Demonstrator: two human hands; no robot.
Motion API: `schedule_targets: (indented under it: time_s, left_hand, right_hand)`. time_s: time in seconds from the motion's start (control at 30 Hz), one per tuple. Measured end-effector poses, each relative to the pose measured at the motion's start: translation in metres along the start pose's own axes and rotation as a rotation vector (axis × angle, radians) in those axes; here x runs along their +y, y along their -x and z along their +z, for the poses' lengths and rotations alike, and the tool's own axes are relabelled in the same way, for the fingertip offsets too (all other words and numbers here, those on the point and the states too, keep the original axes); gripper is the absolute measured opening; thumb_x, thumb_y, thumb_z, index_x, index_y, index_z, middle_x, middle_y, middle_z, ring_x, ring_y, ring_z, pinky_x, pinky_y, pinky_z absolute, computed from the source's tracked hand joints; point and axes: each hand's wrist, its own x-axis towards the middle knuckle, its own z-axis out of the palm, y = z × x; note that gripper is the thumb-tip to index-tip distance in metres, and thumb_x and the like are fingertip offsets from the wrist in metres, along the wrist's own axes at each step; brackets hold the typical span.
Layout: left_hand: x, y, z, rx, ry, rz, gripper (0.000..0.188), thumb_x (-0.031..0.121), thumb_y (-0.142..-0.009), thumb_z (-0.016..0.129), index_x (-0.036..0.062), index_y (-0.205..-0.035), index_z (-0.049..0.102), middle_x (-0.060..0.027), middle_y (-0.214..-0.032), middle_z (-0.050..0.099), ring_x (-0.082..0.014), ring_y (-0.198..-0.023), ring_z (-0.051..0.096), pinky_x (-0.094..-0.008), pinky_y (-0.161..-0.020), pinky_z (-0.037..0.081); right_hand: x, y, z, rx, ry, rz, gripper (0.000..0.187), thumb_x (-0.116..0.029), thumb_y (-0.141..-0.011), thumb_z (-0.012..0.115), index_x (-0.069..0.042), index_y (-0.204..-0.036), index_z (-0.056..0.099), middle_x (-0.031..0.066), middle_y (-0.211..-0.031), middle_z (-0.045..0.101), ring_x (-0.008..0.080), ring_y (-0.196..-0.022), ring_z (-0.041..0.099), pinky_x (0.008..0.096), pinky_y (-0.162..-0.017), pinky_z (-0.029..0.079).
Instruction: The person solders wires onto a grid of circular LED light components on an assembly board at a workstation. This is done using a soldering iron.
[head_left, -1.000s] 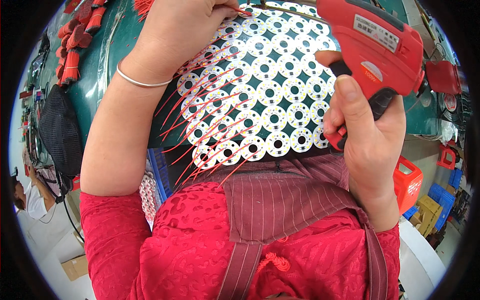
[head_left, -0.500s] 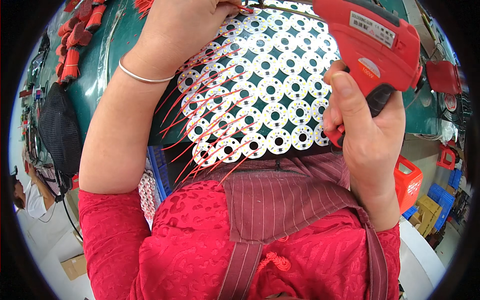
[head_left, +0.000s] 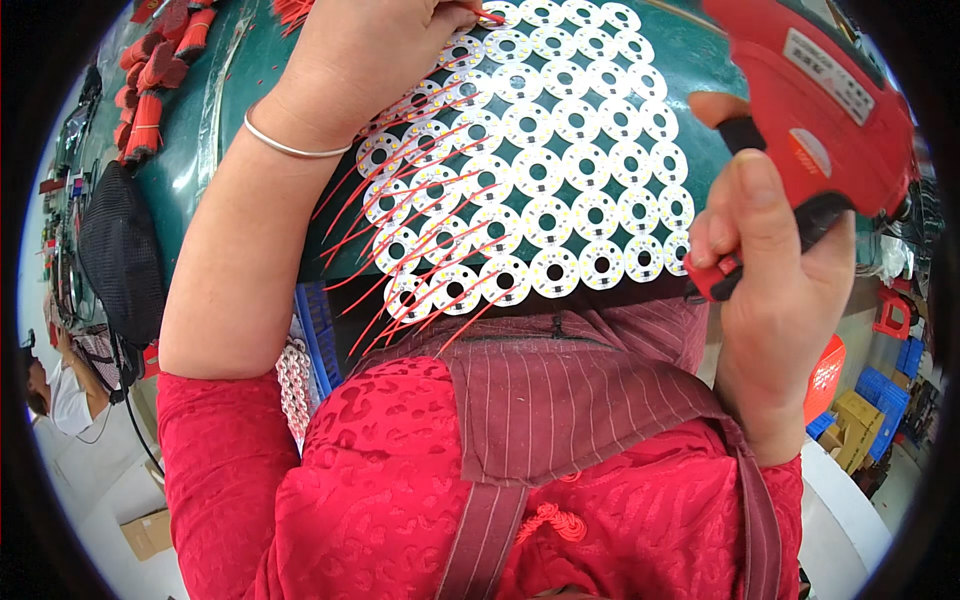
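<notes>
My left hand reaches over the far left of a grid of round white LED boards. Its fingers pinch the end of a red wire at a board in the far row; the fingertips are partly cut off by the upper edge. My right hand grips a red soldering gun by its handle, to the right of the grid. The gun's thin metal rod points to the far left, and its tip is out of view. Thin red wires trail from the boards in the left columns toward me.
Bundles of red wire lie at the far left of the green table. A black mesh item hangs at the left edge. A red stool, blue crates and a cardboard box stand right. Another person is at left.
My right hand has drawn the soldering gun to the right, away from the red wire in my left fingers. My left hand has stayed almost in place.
</notes>
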Motion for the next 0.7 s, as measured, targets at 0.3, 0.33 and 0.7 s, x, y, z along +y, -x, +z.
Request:
schedule_targets:
  time_s: [0.3, 0.33, 0.7]
  left_hand:
    - [0.001, 0.001, 0.002, 0.006, -0.006, -0.011, 0.003, 0.005, -0.076, 0.067, 0.0039, -0.077, 0.071, -0.0124, -0.076, 0.062, -0.0319, -0.075, 0.063, -0.0384, -0.068, 0.051]
    - [0.001, 0.002, 0.002, 0.007, -0.001, -0.015, 0.003, 0.005, -0.076, 0.068, 0.0041, -0.077, 0.071, -0.0123, -0.076, 0.062, -0.0318, -0.074, 0.063, -0.0383, -0.068, 0.051]
    - [0.001, 0.002, 0.001, 0.007, -0.006, 0.009, 0.004, 0.007, -0.075, 0.068, 0.0054, -0.077, 0.072, -0.0117, -0.076, 0.063, -0.0314, -0.074, 0.063, -0.038, -0.067, 0.051]
  right_hand:
    - [0.011, 0.002, 0.002, -0.011, -0.041, 0.015, 0.026, -0.014, -0.098, 0.057, 0.005, -0.116, 0.057, 0.0121, -0.098, 0.067, 0.0057, -0.058, 0.048, 0.0219, -0.052, 0.044]
    - [0.015, 0.0, 0.002, -0.032, -0.06, -0.024, 0.025, -0.014, -0.098, 0.058, 0.004, -0.115, 0.057, 0.0135, -0.103, 0.067, 0.0056, -0.058, 0.048, 0.022, -0.053, 0.044]
    - [0.021, -0.008, 0.014, -0.054, -0.06, 0.003, 0.025, -0.016, -0.097, 0.061, 0.003, -0.113, 0.059, 0.0076, -0.095, 0.068, 0.0045, -0.055, 0.048, 0.0203, -0.049, 0.042]
